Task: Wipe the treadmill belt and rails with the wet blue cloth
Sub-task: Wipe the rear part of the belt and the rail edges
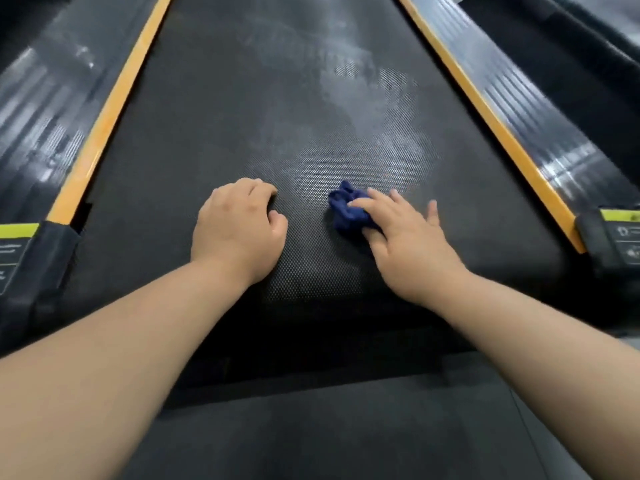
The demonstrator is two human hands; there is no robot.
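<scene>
Pressing the blue cloth (348,209) down onto the treadmill belt (242,116) with my right hand (405,237). My fingers (377,197) are spread and fairly straight, laid over the near-right part of the fabric, not wrapped round it. The little finger (433,211) splays out onto bare belt to the right.

The cloth is bunched into a small dark-blue wad. It sits at the near end of the belt, a touch right of centre, poking out to the left and far side of my fingertips.

My left hand (239,223) rests on the belt just left of the cloth, apart from it. It's curled into a loose fist, nothing in it, touching the dimpled surface.

Beyond the cloth there's a pale, streaky patch (363,109) running away to the far right of the belt.

Out to the sides, an orange strip edges the belt on the left (104,119) and another on the right (485,112). Outside those lie the dark ribbed left rail (41,109) and right rail (540,109), both glinting.

At each rail's near end is a black cap with a yellow-green band, left cap (31,258) and right cap (613,237). The label print is too blurred to read. Nearest me, dark floor (329,438).
</scene>
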